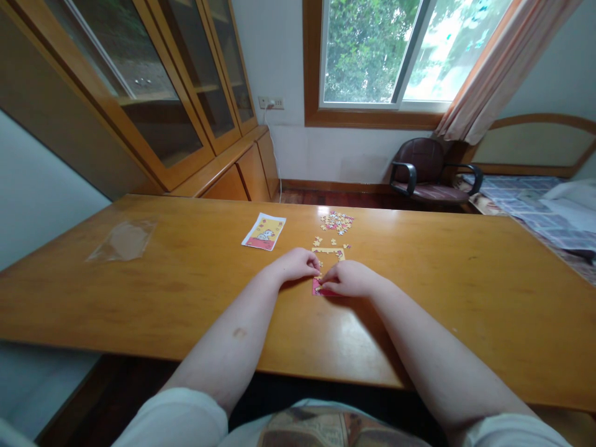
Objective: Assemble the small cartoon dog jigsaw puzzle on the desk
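A partly joined jigsaw puzzle (pixel 328 250) lies on the table, with a yellow border strip along its far side and a pink section (pixel 315 290) at the near left corner. My left hand (pixel 300 264) is at its left edge, fingers pinched together at a small puzzle piece. My right hand (pixel 349 278) reaches over the near side, fingertips closed at a puzzle piece by the pink corner and covering part of it. The pieces at the fingertips are mostly hidden. Several loose pieces (pixel 318 241) lie just beyond the border, and a heap of puzzle pieces (pixel 338 222) sits farther back.
A picture card (pixel 264 232) with a white animal on yellow and pink lies left of the puzzle. Farther left rests a clear plastic bag (pixel 123 241) on the wooden table (pixel 209 279). Beyond the table stand a glass-door cabinet (pixel 200 81), an office chair (pixel 423 167) and a bed (pixel 526 198).
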The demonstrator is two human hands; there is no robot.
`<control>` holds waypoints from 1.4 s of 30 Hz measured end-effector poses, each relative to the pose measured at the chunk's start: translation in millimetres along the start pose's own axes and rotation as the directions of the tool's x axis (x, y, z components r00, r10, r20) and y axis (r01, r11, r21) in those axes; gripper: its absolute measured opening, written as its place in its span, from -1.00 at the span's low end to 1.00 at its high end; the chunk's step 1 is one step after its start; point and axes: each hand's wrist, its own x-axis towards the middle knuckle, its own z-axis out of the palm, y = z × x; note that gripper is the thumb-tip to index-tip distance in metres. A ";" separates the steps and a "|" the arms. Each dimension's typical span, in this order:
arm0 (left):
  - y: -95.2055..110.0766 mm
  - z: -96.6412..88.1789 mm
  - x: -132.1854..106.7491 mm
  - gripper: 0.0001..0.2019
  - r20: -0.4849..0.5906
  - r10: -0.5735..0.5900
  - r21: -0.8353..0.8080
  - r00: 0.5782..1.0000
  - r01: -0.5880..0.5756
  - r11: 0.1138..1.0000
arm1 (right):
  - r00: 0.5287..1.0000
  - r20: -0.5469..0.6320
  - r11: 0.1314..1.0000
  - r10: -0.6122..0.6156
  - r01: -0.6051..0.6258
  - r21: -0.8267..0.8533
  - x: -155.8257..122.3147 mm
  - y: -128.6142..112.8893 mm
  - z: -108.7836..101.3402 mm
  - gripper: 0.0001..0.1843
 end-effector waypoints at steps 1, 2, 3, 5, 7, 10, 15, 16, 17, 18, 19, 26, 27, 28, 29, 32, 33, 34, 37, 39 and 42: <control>-1.3 0.1 0.6 -0.84 -0.002 0.001 0.010 1.000 -0.001 1.000 | 1.000 0.001 1.000 0.004 -0.004 -0.001 -0.1 -0.3 -0.3 -0.69; -2.5 0.1 1.2 -0.84 -0.006 0.001 0.020 1.000 -0.001 1.000 | 1.000 0.002 1.000 0.007 -0.007 0.000 -0.3 -0.3 -0.4 -0.69; -3.6 0.0 1.8 -0.84 -0.011 0.002 0.029 1.000 -0.001 1.000 | 1.000 0.001 1.000 0.009 -0.009 0.000 -0.4 -0.2 -0.5 -0.68; -4.6 0.1 2.4 -0.85 -0.018 0.000 0.046 1.000 0.001 0.999 | 1.000 -0.001 1.000 0.007 -0.007 0.005 -0.3 0.5 -0.1 -0.69; -4.4 0.5 2.4 -0.85 -0.019 -0.005 0.067 1.000 0.006 0.998 | 1.000 -0.001 1.000 0.003 -0.003 0.011 -0.1 1.6 0.5 -0.70; -3.1 1.6 1.8 -0.85 -0.027 -0.007 0.093 1.000 0.009 0.996 | 1.000 0.005 1.000 0.003 -0.003 0.020 0.3 2.5 0.9 -0.71; -2.0 3.2 1.7 -0.87 -0.051 0.005 0.139 0.999 0.002 0.990 | 1.000 0.006 1.000 0.007 -0.007 0.024 0.0 0.9 -0.3 -0.69; -2.0 3.4 1.8 -0.88 -0.051 0.011 0.147 0.999 -0.003 0.989 | 1.000 0.007 1.000 0.007 -0.007 0.024 -0.2 0.5 -0.6 -0.69; -2.0 3.4 1.9 -0.88 -0.052 0.014 0.153 0.999 -0.006 0.988 | 1.000 0.008 1.000 0.006 -0.006 0.026 -0.5 0.0 -0.9 -0.68; -1.8 3.4 1.9 -0.89 -0.054 0.016 0.161 0.998 -0.007 0.987 | 1.000 0.008 1.000 0.004 -0.005 0.026 -0.8 -0.3 -1.2 -0.69; -1.4 3.4 1.8 -0.90 -0.058 0.016 0.169 0.998 -0.006 0.986 | 1.000 0.009 1.000 0.003 -0.003 0.026 -1.0 -0.4 -1.3 -0.69; 2.4 3.9 1.5 -0.89 -0.107 0.052 0.270 0.993 -0.022 0.963 | 1.000 -0.004 1.000 -0.006 0.006 0.008 0.6 1.9 1.4 -0.69; 1.8 4.3 2.6 -0.86 -0.150 0.074 0.297 0.986 -0.027 0.955 | 1.000 -0.008 1.000 -0.008 0.008 0.003 1.1 2.4 2.2 -0.70; 0.6 4.7 4.2 -0.83 -0.206 0.095 0.323 0.974 -0.024 0.946 | 1.000 -0.015 1.000 -0.009 0.009 -0.001 1.6 2.8 2.9 -0.70; -1.2 5.4 6.1 -0.80 -0.268 0.113 0.348 0.957 -0.014 0.937 | 1.000 -0.022 1.000 -0.008 0.008 -0.004 2.0 3.2 3.7 -0.70; -9.7 8.4 12.8 -0.66 -0.384 0.143 0.417 0.912 0.033 0.908 | 0.999 -0.042 1.000 -0.014 0.014 -0.006 3.0 4.4 6.1 -0.69; -12.8 9.6 15.0 -0.62 -0.385 0.133 0.431 0.913 0.051 0.901 | 0.999 -0.048 1.000 -0.019 0.019 -0.007 3.3 4.8 6.9 -0.69; -15.7 10.8 16.8 -0.59 -0.382 0.109 0.439 0.918 0.076 0.895 | 0.998 -0.052 1.000 -0.024 0.023 -0.007 3.5 5.1 7.5 -0.69; -20.9 12.4 19.8 -0.60 -0.393 0.049 0.434 0.918 0.138 0.890 | 0.998 -0.059 0.999 -0.034 0.034 -0.006 3.9 5.1 8.3 -0.69; -20.8 10.9 19.5 -0.63 -0.430 0.034 0.431 0.902 0.172 0.886 | 0.998 -0.059 0.999 -0.038 0.038 -0.011 3.8 4.3 8.0 -0.70; -17.9 6.3 17.6 -0.69 -0.456 0.026 0.429 0.890 0.194 0.882 | 0.997 -0.062 0.999 -0.041 0.040 -0.025 3.6 3.1 7.6 -0.72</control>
